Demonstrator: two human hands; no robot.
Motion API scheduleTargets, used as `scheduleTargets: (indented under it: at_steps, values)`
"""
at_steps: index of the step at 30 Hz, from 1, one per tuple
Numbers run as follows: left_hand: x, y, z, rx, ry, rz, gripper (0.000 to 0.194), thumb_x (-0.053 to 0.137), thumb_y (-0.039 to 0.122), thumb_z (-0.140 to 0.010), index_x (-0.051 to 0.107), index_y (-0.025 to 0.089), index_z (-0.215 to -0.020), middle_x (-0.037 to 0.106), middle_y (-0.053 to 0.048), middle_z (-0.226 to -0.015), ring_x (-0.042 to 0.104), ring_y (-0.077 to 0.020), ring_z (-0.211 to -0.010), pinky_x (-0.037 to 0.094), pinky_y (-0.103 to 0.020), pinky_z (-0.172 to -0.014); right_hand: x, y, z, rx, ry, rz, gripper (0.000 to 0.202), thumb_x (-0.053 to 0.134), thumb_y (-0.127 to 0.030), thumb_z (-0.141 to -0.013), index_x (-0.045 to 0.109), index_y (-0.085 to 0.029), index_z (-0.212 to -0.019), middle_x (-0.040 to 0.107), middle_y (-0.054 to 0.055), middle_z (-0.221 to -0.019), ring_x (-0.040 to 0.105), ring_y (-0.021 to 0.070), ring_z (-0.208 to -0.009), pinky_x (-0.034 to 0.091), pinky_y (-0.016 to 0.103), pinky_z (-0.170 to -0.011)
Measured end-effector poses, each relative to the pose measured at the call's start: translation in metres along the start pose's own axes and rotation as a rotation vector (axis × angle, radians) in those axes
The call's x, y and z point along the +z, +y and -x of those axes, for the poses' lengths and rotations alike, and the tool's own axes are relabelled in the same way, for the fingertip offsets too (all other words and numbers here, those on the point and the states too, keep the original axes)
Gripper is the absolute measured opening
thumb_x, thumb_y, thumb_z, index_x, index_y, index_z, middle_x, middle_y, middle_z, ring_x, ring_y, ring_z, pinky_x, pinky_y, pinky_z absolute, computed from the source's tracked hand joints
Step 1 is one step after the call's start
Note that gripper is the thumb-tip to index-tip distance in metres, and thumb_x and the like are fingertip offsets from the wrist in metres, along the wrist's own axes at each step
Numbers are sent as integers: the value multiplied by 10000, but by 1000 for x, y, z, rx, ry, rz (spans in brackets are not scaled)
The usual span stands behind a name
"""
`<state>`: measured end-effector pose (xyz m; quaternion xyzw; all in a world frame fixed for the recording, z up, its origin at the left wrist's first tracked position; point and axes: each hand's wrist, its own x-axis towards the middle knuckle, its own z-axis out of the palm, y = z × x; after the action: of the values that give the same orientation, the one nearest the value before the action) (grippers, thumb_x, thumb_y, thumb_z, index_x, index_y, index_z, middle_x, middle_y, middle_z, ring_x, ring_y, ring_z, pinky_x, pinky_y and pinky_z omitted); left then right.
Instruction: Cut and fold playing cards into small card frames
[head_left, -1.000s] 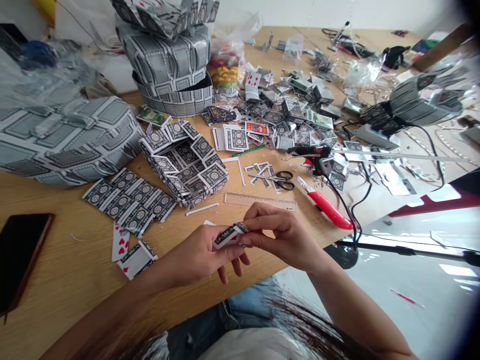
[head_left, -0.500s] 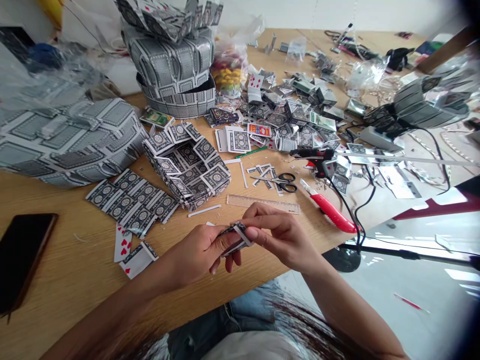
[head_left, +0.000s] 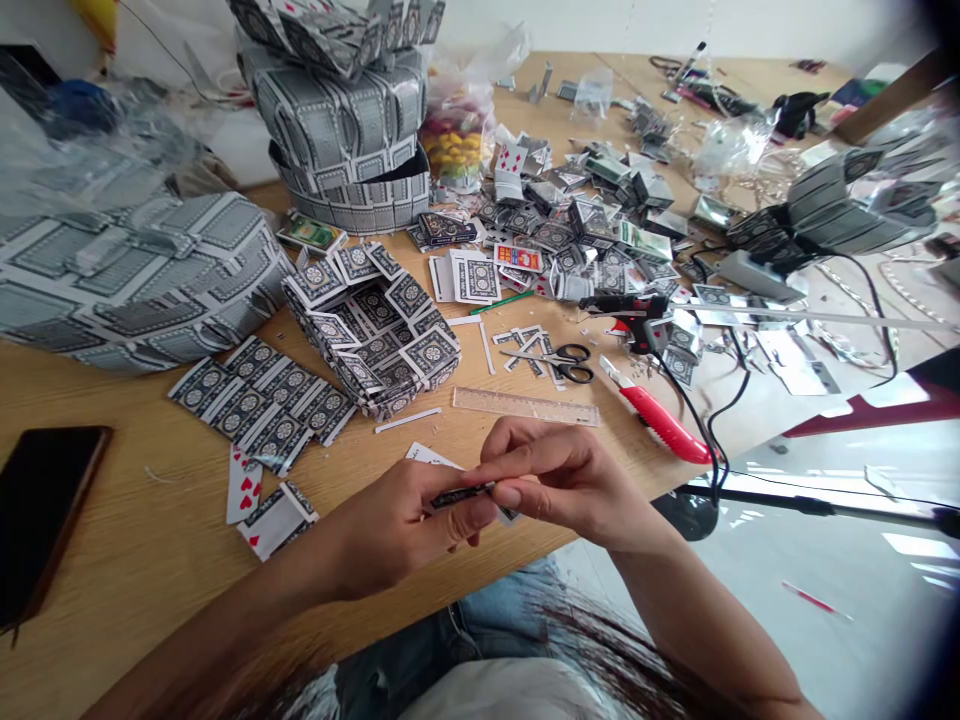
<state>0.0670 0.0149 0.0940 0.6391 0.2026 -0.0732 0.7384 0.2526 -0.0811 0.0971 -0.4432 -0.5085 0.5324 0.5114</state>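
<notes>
A small folded playing-card piece (head_left: 461, 493) is held almost edge-on between my two hands near the table's front edge. My left hand (head_left: 409, 520) grips its left part, thumb along the near side. The thumb and fingers of my right hand (head_left: 562, 480) pinch its right end. Just behind my fingers a white card (head_left: 429, 456) lies on the table. Beyond it are a clear ruler (head_left: 525, 405) and a white strip (head_left: 409, 420). Left of these stand an open box woven from cards (head_left: 375, 335) and a flat woven card panel (head_left: 262, 400).
Scissors (head_left: 574, 363), a red-handled cutter (head_left: 664, 422) and a glue gun (head_left: 634, 318) with a looping cord lie at the right. Large woven card pieces (head_left: 135, 280) and a phone (head_left: 49, 510) are at the left. Folded cards (head_left: 555, 235) are heaped behind.
The card piece has been tilted flatter, so its edge now shows. My right hand has moved slightly down, and more of the white card behind my fingers is visible.
</notes>
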Motion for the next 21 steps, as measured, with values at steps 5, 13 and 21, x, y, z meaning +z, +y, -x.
scheduleTargets:
  at_steps: [5,13,21]
  values:
    - [2,2,2,3,46,-112,491,429,581,-944,661,157,-854,587,-9,-755,520,-134,-710,378,-260,-652,2,-3,1,-12,-12,-41,247,682,-167,-865,747,-250,-1089,628,43,-883,627,95,-717,551,208,-622]
    - [4,10,7,73,72,-198,359,478,462,-952,653,176,-825,574,10,-766,530,-142,-749,365,-240,-636,1,-7,2,-43,-12,104,255,717,-171,-837,753,-249,-1076,680,52,-862,638,119,-756,541,228,-660]
    - [3,11,6,74,93,-199,355,487,457,-942,668,172,-833,593,17,-731,520,-127,-693,358,-227,-591,5,-10,2,-108,55,259,261,723,-141,-820,764,-255,-1051,690,42,-823,635,120,-721,515,232,-624]
